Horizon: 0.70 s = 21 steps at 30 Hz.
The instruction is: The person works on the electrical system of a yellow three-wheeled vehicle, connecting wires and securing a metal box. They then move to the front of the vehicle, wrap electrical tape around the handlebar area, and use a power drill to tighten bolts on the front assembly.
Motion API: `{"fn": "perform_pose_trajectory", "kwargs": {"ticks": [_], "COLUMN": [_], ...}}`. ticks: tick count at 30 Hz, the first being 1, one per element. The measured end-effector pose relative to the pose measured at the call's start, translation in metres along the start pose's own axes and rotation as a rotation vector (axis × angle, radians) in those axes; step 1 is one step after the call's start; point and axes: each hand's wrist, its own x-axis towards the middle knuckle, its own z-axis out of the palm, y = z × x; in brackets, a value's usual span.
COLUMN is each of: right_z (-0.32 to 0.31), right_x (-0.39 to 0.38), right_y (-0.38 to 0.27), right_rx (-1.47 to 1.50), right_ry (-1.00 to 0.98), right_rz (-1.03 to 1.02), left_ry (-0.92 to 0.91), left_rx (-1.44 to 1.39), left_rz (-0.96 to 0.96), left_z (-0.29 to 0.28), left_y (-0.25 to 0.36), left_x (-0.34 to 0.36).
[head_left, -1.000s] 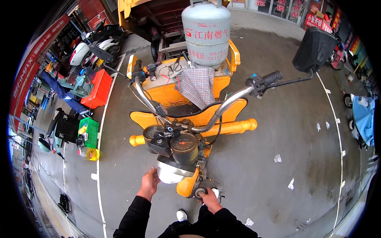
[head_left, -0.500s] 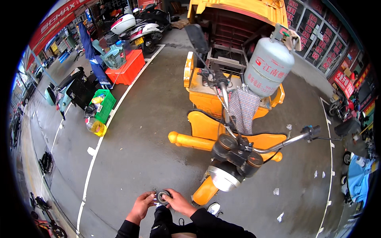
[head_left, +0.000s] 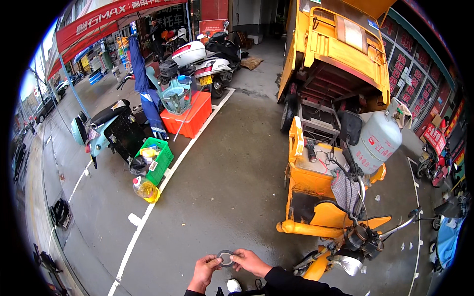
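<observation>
Roll of black tape left of the yellow cargo tricycle, left hand pinching its one edge, right hand pinching the opposite edge, grey gas cylinder on the tricycle, green crate also left of the tricycle

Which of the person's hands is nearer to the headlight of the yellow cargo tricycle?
The right hand: it is left of the headlight, with a gap between; the left hand is farther left, across the dark tape-like ring that both hold.

Green crate near red box.
</observation>
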Motion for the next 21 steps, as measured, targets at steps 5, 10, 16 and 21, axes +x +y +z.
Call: {"fn": "perform_pose_trajectory", "kwargs": {"ticks": [5, 10, 16, 21], "right_z": [-0.050, -0.164, -0.349, -0.541], "right_x": [0.067, 0.139, 0.221, 0.251], "right_y": [-0.068, -0.119, -0.185, -0.166], "right_rx": [0.062, 0.330, 0.553, 0.544], "right_ry": [0.145, 0.470, 1.287, 1.985], "right_rz": [-0.106, -0.209, -0.357, -0.215], "left_ry": [-0.087, -0.053, 0.194, 0.198], "left_rx": [0.233, 0.853, 1.462, 1.346], "left_rz": [0.054, 0.313, 0.124, 0.078], "left_z": [0.025, 0.023, -0.046, 0.011], "left_y": [0.078, 0.175, 0.274, 0.336], "left_x": [0.092, 0.182, 0.248, 0.341]}}
